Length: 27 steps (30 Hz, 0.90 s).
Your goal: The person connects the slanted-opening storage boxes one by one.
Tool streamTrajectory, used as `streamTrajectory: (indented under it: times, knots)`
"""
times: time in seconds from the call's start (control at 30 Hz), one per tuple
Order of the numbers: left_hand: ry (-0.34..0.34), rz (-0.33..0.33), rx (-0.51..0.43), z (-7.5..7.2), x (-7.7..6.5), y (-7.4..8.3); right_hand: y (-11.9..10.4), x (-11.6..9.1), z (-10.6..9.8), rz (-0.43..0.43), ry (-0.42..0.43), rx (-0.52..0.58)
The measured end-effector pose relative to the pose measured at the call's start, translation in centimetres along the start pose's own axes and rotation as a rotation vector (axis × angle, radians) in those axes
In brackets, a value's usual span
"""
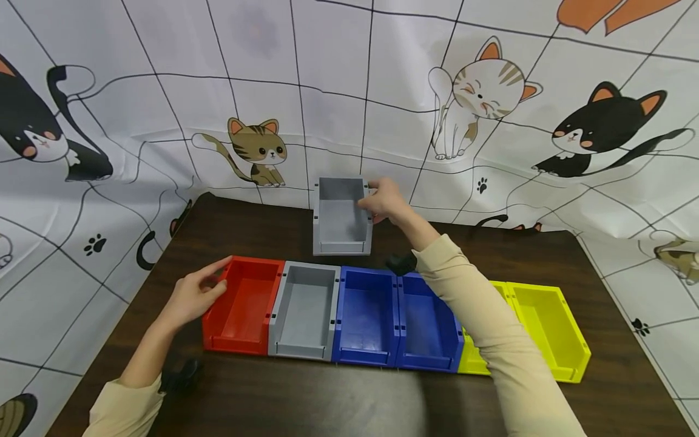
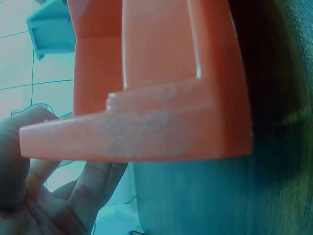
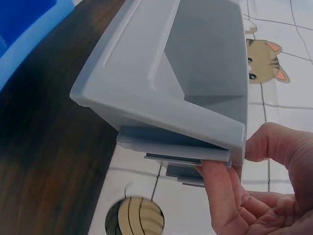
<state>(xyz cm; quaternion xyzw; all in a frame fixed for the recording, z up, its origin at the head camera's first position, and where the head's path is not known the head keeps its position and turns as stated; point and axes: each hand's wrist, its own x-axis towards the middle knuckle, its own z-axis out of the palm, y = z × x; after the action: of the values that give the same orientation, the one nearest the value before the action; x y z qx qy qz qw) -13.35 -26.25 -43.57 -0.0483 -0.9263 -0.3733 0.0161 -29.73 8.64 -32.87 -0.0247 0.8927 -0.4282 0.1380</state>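
Observation:
My right hand (image 1: 386,199) pinches the right side wall of a grey plastic bin (image 1: 341,209) at the back of the table. In the right wrist view, the thumb is at the wall's inner side and the fingers (image 3: 220,196) are under its outer lip. At the left end of a row of bins is a red bin (image 1: 252,297). Its left side wall sits between the thumb and fingers of my left hand (image 1: 191,294); the left wrist view shows those fingers (image 2: 90,188) on the wall's outer side. Both bins look bare inside.
To the right of the red bin, a second grey bin (image 1: 306,306), two blue bins (image 1: 367,312) and two yellow bins (image 1: 546,328) stand side by side. My right forearm crosses over the yellow ones. A cat-print sheet (image 1: 338,115) hangs behind the dark wooden table (image 1: 262,394).

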Motion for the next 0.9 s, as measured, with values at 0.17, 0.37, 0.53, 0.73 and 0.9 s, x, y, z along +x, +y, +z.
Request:
streamTrajectory:
  times: [0.17,0.37,0.53,0.73,0.9]
  knots:
    - [-0.010,-0.017,0.007,-0.1,0.1,0.2,1.5,-1.0,-2.1,-0.025,0.000,0.054]
    - [-0.017,-0.026,0.003,0.0,0.1,0.3,3.2,-2.5,-4.3,-0.037,-0.001,0.062]
    - [-0.013,-0.023,0.009,0.0,0.2,0.3,4.9,-3.7,-6.1,-0.036,0.003,0.049]
    - [0.008,-0.011,0.022,0.2,0.2,0.2,6.8,-5.3,-8.2,-0.030,0.038,0.037]
    - [-0.006,-0.004,0.020,0.2,0.0,0.2,8.4,-7.1,-10.1,-0.017,0.058,-0.014]
